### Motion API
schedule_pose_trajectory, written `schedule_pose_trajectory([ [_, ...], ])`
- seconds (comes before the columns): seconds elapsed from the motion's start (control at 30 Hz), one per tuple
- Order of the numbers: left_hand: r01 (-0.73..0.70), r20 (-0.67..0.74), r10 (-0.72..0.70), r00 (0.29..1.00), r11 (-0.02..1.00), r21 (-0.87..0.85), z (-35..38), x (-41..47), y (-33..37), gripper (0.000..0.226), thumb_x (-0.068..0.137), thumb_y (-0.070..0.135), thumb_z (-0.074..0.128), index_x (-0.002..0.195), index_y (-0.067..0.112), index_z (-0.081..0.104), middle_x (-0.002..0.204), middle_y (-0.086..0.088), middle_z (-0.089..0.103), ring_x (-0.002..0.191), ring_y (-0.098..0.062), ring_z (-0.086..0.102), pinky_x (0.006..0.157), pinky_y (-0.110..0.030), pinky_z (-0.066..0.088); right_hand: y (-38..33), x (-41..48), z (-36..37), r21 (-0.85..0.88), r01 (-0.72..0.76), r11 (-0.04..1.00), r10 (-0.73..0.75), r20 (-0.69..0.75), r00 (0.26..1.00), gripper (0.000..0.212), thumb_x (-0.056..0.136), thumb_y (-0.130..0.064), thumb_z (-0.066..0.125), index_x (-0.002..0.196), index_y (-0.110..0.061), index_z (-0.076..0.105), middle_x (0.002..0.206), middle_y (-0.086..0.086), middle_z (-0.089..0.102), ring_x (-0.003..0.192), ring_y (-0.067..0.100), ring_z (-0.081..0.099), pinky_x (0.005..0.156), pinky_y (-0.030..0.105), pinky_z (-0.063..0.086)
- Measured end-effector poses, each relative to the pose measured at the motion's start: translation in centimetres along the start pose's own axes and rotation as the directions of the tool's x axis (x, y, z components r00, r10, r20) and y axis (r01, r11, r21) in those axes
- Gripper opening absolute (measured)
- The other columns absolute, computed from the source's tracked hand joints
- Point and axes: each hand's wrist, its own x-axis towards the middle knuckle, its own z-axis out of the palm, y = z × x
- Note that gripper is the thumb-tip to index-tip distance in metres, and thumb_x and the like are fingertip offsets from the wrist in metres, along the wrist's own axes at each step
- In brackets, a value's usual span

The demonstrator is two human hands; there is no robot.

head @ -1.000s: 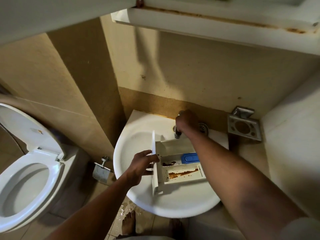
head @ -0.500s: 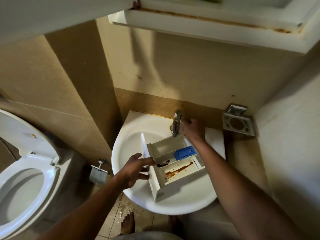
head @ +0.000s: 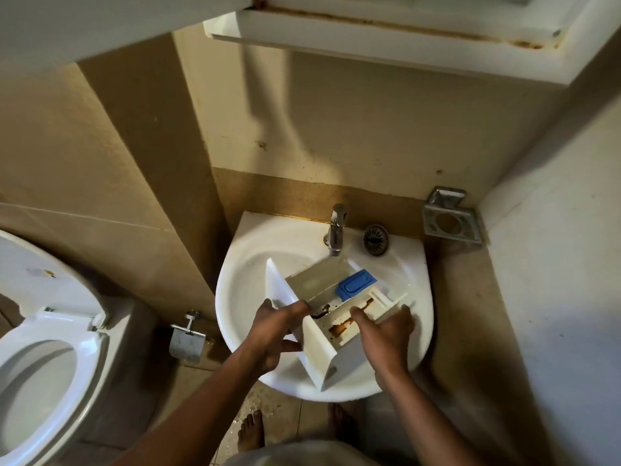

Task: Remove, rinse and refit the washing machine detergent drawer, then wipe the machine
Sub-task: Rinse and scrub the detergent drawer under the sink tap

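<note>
- Head view. Drawer (head: pixel 312 284) is out of the machine and held over the sink (head: pixel 235 297), slanted, with its rear end under the tap (head: pixel 337 230).
- Left hand (head: pixel 272 331) grips the drawer's front panel, thumb on the inside face and fingers curled behind it. Judged purpose: steady the wide end and set the tilt.
- Right hand (head: pixel 386 331) holds the drawer's right side wall, thumb resting over the rim of the near compartment and fingers wrapped underneath. Judged purpose: carry the weight and leave the compartments open to the water.
- Brown residue (head: pixel 342 327) streaks the near compartment, with a darker blot beside the divider. Blue cap (head: pixel 356 284) sits in the middle section.
- Cannot tell whether the tap is running; no stream shows.
- Judgement: removal is done and rinsing is in hand; refit and wipe are not yet done.
- Strainer (head: pixel 375 239) lies on the sink ledge beside the tap. Toilet (head: pixel 50 331) stands at left, lid up.
- Machine not in view.
</note>
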Motion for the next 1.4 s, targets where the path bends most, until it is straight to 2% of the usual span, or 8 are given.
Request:
schedule_pose_trajectory([
  [0.13,-0.042,-0.021,0.043,0.999,0.999,0.010,0.8,-0.8,-0.9,0.090,0.049,0.029,0.086,0.125,0.023,0.038,0.120,-0.014,0.059,0.106,-0.032,0.063,0.072,-0.055,0.061,0.7,-0.3,1.0,0.189,-0.227,0.955,0.182,0.229,0.956,0.057,0.079,-0.019,0.076,0.121,-0.023,0.038,0.103,-0.001,0.068,0.093,0.021,0.067,0.068,0.042,0.061],
  [0.4,-0.003,-0.009,0.004,1.000,0.995,0.103,2.3,-1.7,-1.6,0.100,0.043,0.055,0.092,0.120,0.023,0.035,0.116,-0.005,0.055,0.105,-0.027,0.060,0.082,-0.056,0.057,2.9,3.5,-0.9,0.126,-0.151,0.980,0.125,0.197,0.972,0.060,0.068,0.001,0.050,0.121,-0.027,0.053,0.102,0.003,0.073,0.091,0.025,0.071,0.076,0.052,0.060],
  [0.53,0.036,-0.149,0.005,0.989,0.961,0.273,1.3,-1.7,-1.4,0.105,0.070,0.089,0.045,0.143,0.014,0.039,0.136,-0.010,0.053,0.104,-0.026,0.055,0.101,-0.054,0.043,1.3,5.1,-3.5,0.041,-0.160,0.986,0.142,0.277,0.950,0.051,0.082,0.014,0.052,0.119,-0.020,0.052,0.103,0.006,0.069,0.092,0.022,0.067,0.078,0.041,0.059],
  [0.67,0.166,-0.070,-0.162,0.984,0.984,0.062,-1.9,0.6,-0.7,0.092,0.088,0.078,0.030,0.148,0.009,0.037,0.146,-0.016,0.047,0.128,-0.040,0.049,0.112,-0.053,0.035,-0.3,8.3,-4.8,-0.234,-0.079,0.969,0.176,0.432,0.884,0.082,0.076,-0.008,0.068,0.149,-0.027,0.035,0.145,0.005,0.049,0.122,0.028,0.056,0.082,0.038,0.056],
  [0.97,0.163,0.177,-0.147,0.973,0.983,-0.080,-1.7,2.6,1.5,0.049,0.089,0.037,0.064,0.126,0.003,0.062,0.108,-0.017,0.063,0.091,-0.032,0.063,0.077,-0.042,0.056,-6.8,12.3,-0.4,-0.350,0.101,0.931,0.191,0.704,0.684,0.081,0.095,0.005,0.055,0.157,-0.028,0.014,0.164,0.002,0.013,0.148,0.026,0.024,0.104,0.037,0.032],
  [1.17,0.183,0.089,-0.167,0.982,0.961,-0.209,0.2,2.7,-0.8,0.024,0.089,-0.006,0.053,0.112,-0.006,0.059,0.103,-0.024,0.063,0.081,-0.039,0.067,0.062,-0.046,0.060,-10.5,13.9,2.7,-0.586,0.465,0.664,0.145,0.711,0.688,0.055,0.091,-0.013,0.064,0.143,-0.013,0.046,0.136,0.010,0.055,0.109,0.026,0.061,0.081,0.033,0.056],
  [1.27,0.124,0.026,-0.122,0.992,0.934,-0.336,0.5,3.0,-2.1,0.019,0.090,-0.011,0.049,0.104,-0.003,0.059,0.101,-0.021,0.066,0.088,-0.038,0.066,0.078,-0.058,0.058,-13.7,14.2,3.4,-0.542,0.403,0.738,0.105,0.681,0.725,0.025,0.091,-0.010,0.061,0.115,-0.005,0.063,0.097,0.010,0.066,0.075,0.020,0.062,0.058,0.028,0.052],
  [1.4,0.057,-0.021,-0.074,0.997,0.898,-0.437,1.0,3.6,-2.3,0.012,0.091,-0.010,0.050,0.091,-0.001,0.057,0.079,-0.014,0.069,0.075,-0.031,0.069,0.085,-0.062,0.055,-17.4,13.9,4.8,-0.445,0.386,0.808,-0.102,0.540,0.836,0.012,0.086,-0.025,0.062,0.094,-0.018,0.060,0.081,0.002,0.064,0.064,0.019,0.064,0.058,0.031,0.055],
])
